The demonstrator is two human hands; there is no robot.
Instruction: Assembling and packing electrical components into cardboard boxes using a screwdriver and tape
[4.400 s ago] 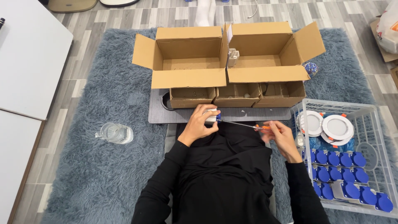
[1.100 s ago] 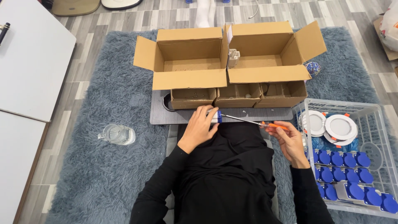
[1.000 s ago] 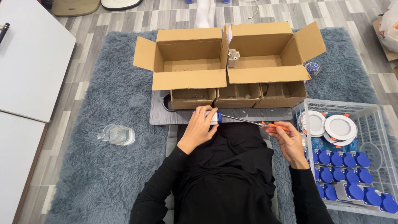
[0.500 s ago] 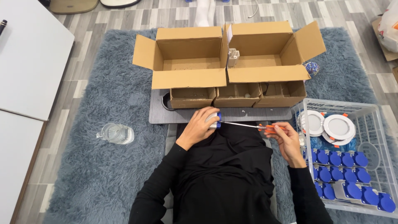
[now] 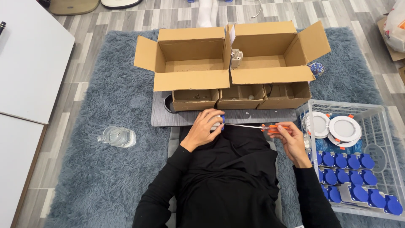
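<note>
My left hand is closed around a small white and blue part just in front of the dark grey board. My right hand grips the orange handle of a thin screwdriver. Its metal shaft runs left and its tip meets the part in my left hand. Both hands hover over my lap, which is covered in black cloth.
Two large open cardboard boxes stand behind three small open boxes on the board. A white wire basket at right holds round white lamps and several blue-capped parts. A clear plastic bottle lies on the grey rug at left.
Both hands stay in nearly the same place with the screwdriver on the part. The right hand has shifted slightly on the handle.
</note>
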